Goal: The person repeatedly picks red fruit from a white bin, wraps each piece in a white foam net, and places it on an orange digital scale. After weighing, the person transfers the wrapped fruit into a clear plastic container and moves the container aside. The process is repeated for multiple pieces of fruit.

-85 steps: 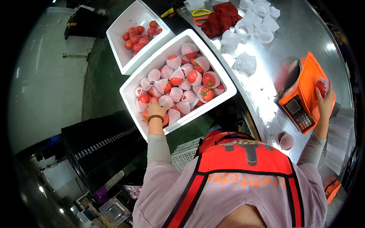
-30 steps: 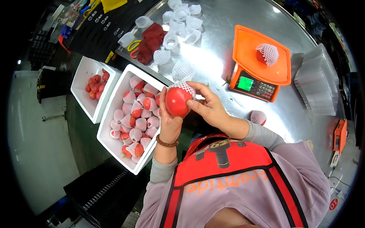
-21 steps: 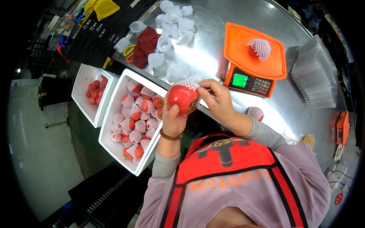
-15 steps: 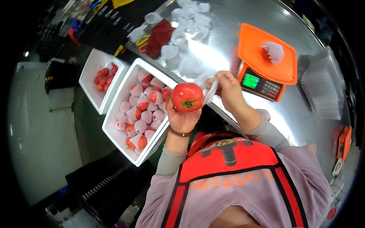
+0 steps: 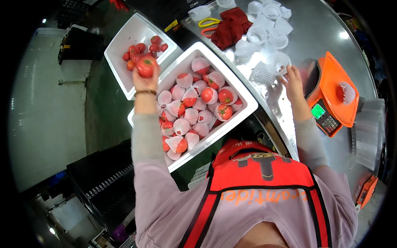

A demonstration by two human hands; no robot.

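Since the earlier frame, left hand has swung its bare red tomato out over the small white foam box, gripping it. Right hand, fingers loosely spread, touches white foam net sleeves just beyond it.

Bright overhead glare, dark fisheye rim

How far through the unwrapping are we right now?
Done: a few bare tomatoes lie in the far box; empty foam nets litter the metal table. In hand: left hand holds a bare tomato over that box; right hand at the nets. Left: many netted tomatoes in the near box.
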